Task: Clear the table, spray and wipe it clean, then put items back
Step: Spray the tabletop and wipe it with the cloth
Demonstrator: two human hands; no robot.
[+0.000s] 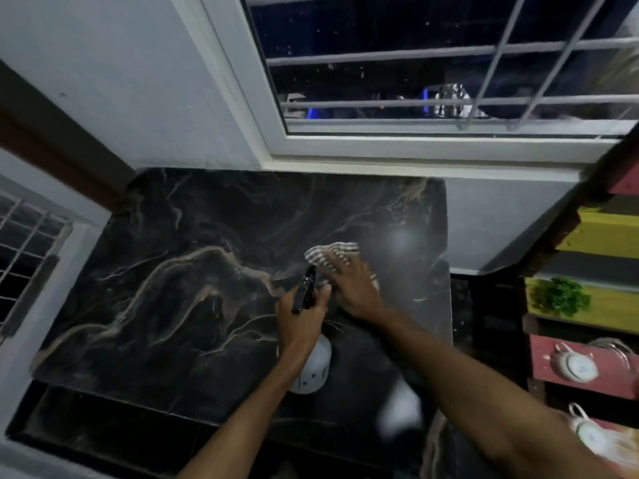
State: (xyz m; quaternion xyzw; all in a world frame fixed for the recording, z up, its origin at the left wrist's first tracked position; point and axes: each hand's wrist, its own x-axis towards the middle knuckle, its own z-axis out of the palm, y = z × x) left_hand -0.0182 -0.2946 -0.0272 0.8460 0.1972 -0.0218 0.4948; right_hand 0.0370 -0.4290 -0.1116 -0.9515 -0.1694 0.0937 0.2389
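The cloth [333, 252], striped white and dark, lies flat on the table [173, 271], right of centre and nearer the right edge than the left. The right hand [349, 288] presses on it, palm down, with its fingers straight and spread across the near half of the fabric.

Just left of that hand, the left hand [301, 323] grips the bottle [313, 371]. Its fingers are curled round the neck below the black trigger head, which points away toward the far edge. The white body hangs below the fist, above the table's near part. Small dark marks on the body are too blurred to read.

The table is dark marble with pale veins.
- Far edge: butts against the wall [155, 98], below the window [415, 81].
- Left half: bare surface from the hands to the left edge.
- Right edge: close beside the cloth, with a narrow dark gap between it and the shelf [601, 233].
- Near edge: runs diagonally at lower left.

The shelf, made of coloured boards, carries a plant [560, 295] and two cups [570, 366].
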